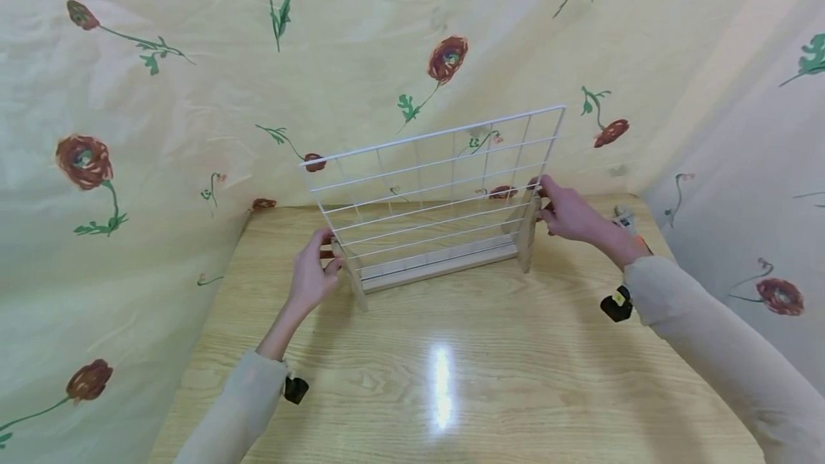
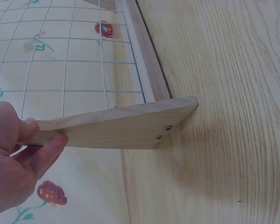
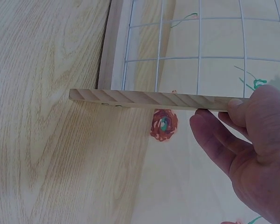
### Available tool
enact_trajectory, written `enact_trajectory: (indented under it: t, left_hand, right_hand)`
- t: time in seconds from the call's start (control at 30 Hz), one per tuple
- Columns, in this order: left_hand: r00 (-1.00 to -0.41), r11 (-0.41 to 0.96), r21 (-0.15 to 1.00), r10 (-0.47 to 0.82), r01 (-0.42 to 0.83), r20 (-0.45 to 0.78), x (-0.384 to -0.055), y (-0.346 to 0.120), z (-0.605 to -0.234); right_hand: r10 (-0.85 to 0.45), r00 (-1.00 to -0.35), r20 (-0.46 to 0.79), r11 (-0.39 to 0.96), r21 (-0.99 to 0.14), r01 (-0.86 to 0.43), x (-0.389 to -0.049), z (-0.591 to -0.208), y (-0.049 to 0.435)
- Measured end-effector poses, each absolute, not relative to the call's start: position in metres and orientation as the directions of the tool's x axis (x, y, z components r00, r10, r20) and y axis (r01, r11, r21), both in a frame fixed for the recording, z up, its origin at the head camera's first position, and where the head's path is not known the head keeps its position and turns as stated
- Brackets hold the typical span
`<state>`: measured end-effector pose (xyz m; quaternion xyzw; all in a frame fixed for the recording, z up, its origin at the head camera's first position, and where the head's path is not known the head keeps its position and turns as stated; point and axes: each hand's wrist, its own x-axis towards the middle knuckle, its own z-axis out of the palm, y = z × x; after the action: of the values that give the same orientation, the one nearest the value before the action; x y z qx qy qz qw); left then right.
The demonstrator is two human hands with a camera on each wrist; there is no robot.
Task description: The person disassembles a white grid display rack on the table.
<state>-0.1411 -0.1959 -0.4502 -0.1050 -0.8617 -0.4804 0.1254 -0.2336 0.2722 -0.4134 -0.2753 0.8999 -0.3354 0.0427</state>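
A stand with a white wire grid (image 1: pixel 432 134) and a wooden base rail (image 1: pixel 445 268) is held upright near the back of the table. My left hand (image 1: pixel 312 274) pinches the upper part of its left wooden end panel (image 2: pixel 112 126), thumb on one side and fingers on the other. Two metal screw heads show low on that panel's outer face. At the opposite end, my right hand (image 1: pixel 570 213) grips the top of the right end panel (image 3: pixel 140 97) between thumb and fingers. The grid leans back and rises above both hands.
Beneath the stand is a light wood-grain table (image 1: pixel 503 378). A floral cloth (image 1: pixel 361 56) hangs behind it and along the sides. Behind the right forearm lies a small grey tool (image 1: pixel 624 218) with an orange part, partly hidden. Black devices are worn at both wrists.
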Motion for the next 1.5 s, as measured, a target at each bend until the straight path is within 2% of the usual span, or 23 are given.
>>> enact_trajectory:
  t: [0.73, 1.13, 1.5]
  left_hand:
    - [-0.935, 0.553, 0.775, 0.021, 0.307, 0.355, -0.129, -0.208, -0.454]
    - [-0.926, 0.595, 0.740, 0.020, 0.313, 0.376, -0.122, -0.212, -0.453]
    - [-0.944, 0.608, 0.752, -0.011, 0.255, 0.330, -0.118, -0.217, -0.452]
  right_hand:
    - [-0.540, -0.831, 0.131, 0.606, -0.624, -0.493, -0.236, -0.411, 0.256]
    - [-0.543, -0.834, 0.101, 0.613, -0.631, -0.475, -0.236, -0.411, 0.248]
    - [-0.550, -0.829, 0.101, 0.606, -0.635, -0.479, -0.236, -0.410, 0.242]
